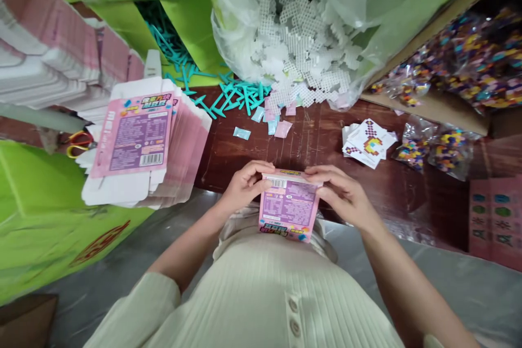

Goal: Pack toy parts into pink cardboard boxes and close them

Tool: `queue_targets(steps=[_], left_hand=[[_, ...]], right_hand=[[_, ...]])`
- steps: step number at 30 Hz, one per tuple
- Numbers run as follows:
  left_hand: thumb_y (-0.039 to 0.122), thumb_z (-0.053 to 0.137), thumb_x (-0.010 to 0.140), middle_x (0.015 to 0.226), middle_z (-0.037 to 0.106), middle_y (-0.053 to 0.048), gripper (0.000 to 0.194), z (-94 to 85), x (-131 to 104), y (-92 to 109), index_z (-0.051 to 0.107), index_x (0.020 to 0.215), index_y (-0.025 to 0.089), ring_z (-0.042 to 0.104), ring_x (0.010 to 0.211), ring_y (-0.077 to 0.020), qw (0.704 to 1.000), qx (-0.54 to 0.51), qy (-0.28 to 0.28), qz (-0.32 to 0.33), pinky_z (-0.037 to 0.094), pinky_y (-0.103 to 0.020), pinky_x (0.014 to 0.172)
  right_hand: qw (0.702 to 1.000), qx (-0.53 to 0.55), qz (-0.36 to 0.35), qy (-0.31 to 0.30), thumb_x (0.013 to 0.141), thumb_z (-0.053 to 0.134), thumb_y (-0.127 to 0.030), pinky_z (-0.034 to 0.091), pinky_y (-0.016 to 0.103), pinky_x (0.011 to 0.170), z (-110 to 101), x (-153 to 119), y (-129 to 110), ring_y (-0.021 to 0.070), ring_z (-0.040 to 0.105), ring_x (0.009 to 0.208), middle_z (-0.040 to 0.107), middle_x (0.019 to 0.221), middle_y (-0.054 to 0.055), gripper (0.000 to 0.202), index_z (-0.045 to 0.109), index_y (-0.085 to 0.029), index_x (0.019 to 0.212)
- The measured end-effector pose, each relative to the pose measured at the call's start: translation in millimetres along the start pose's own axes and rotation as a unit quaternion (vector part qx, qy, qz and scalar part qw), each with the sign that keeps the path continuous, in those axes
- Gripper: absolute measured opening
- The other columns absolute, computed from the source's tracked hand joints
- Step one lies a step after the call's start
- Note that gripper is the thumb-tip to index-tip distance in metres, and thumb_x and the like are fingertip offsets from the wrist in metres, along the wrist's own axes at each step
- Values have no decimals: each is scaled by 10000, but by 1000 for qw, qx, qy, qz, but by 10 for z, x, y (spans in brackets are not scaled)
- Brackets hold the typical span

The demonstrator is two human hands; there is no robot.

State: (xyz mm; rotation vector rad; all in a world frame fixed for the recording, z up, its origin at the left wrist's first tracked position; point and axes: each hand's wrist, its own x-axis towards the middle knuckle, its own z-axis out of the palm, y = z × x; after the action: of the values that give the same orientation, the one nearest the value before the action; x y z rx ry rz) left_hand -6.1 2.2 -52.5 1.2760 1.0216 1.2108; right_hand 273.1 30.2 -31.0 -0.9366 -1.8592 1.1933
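Note:
A small pink and purple cardboard box (290, 204) is held at the table's near edge, in front of my body. Its printed back with a barcode faces up, the print upside down to me. My left hand (249, 184) grips the box's far left corner between thumb and fingers. The far right corner is pinched by my right hand (340, 191). Both hands are at the far end, where a narrow printed panel shows. Whether anything is inside the box cannot be seen.
Flat pink cartons (136, 136) are stacked at left, near yellow-handled scissors (79, 144). Teal T-shaped tools (240, 97), small sachets (242, 133) and white grid pieces (302, 49) lie toward the back. Pattern cards (369, 143) and bags of colored beads (448, 152) are at right.

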Motion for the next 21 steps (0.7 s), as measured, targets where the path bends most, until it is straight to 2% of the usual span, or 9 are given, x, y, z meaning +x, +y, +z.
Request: queue_targets(steps=[3,7,9,11,14,16,17,19,21], left_hand=[[365,797,934,1274,716,-104,188,3,-6,128,748,1019,204,696,1202,-218,999,20,-21,-45,574,-350,973],[356,803,917,1114,767,-81,229,25,42,296,669,998,189,724,992,-178,995,33,3,-90,575,-298,835],[376,788,929,1050,774,-71,238,9,56,335,651,954,183,716,918,-165,995,40,1,-94,561,-278,778],[384,778,938,1091,781,-84,231,-26,41,329,669,949,181,728,960,-178,995,45,-20,-91,568,-283,792],[351,816,916,1249,762,-98,290,-80,-23,240,687,1136,213,734,1104,-206,996,47,-44,-60,592,-308,866],[315,844,896,1293,746,-93,437,-87,-67,163,637,1274,245,730,1136,-203,998,52,-29,-17,600,-312,888],[301,845,896,1289,746,-89,443,-75,-86,138,631,1281,249,731,1138,-200,998,63,-19,5,602,-316,902],[276,816,922,1247,756,-80,294,-21,-121,144,673,1175,235,736,1143,-203,994,97,-4,43,603,-337,944],[248,774,950,1197,771,-69,114,45,-151,236,702,1035,223,743,1147,-214,988,136,6,73,604,-367,985]], right_hand=[[997,20,64,23,966,768,-362,598,311,875,56,48,-99,188,736,1046,767,1170,39,84,766,-287,1003],[988,54,121,73,939,797,-404,578,268,722,180,115,-158,158,718,857,774,1013,22,176,743,-263,1030],[988,57,127,68,939,793,-422,568,262,694,186,137,-168,153,707,816,770,955,18,188,744,-248,990],[991,45,121,39,952,778,-425,585,273,740,140,126,-172,158,718,850,779,979,25,186,751,-242,969],[996,20,91,-1,967,760,-416,625,313,848,39,45,-147,190,739,1022,773,1164,56,204,763,-260,1098],[998,2,65,-5,968,758,-401,648,327,850,13,-29,-113,219,712,1173,717,1323,86,318,727,-286,1262],[999,-10,49,-1,971,755,-386,655,332,850,23,-67,-101,227,691,1230,688,1371,96,354,707,-295,1310],[999,-38,16,15,992,729,-346,654,356,898,77,-132,-115,224,672,1272,668,1387,104,314,708,-292,1301],[997,-60,-14,40,1014,699,-312,634,385,983,119,-159,-201,211,680,1261,683,1351,111,212,730,-264,1219]])
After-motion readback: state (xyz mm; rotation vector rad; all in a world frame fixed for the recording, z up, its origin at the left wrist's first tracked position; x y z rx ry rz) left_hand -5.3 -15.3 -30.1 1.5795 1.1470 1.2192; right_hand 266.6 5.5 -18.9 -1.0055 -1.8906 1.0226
